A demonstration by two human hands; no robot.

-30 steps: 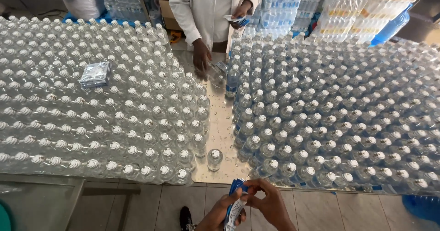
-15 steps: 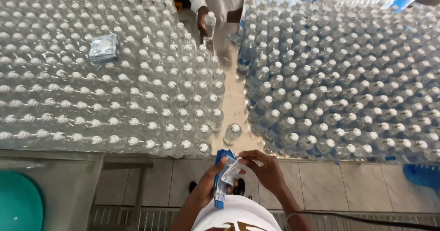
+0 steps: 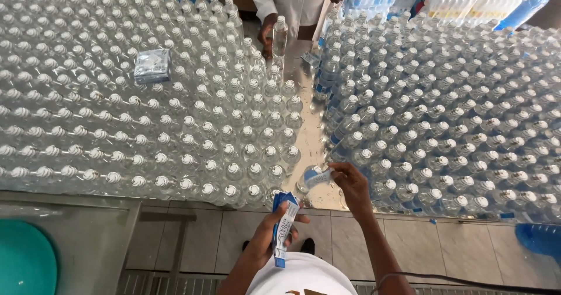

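Observation:
My left hand (image 3: 270, 230) holds a stack of blue and white labels (image 3: 284, 226) upright, just in front of the table edge. My right hand (image 3: 349, 181) reaches forward and presses a label onto a lone clear plastic bottle (image 3: 311, 178) that stands in the gap between two big blocks of bottles. The bottle has a white cap and stands close to the steel table's (image 3: 308, 125) front edge.
Several rows of clear capped bottles fill the left block (image 3: 146, 108) and the right block (image 3: 456, 119). A packet of labels (image 3: 152, 66) lies on top of the left block. Across the table a person in white (image 3: 286, 2) holds a bottle (image 3: 280, 36). A teal tub (image 3: 23, 260) sits at bottom left.
My right hand left the label stack and moved forward to the lone bottle, putting a label on it. The view shifted slightly. The person opposite has lifted a bottle.

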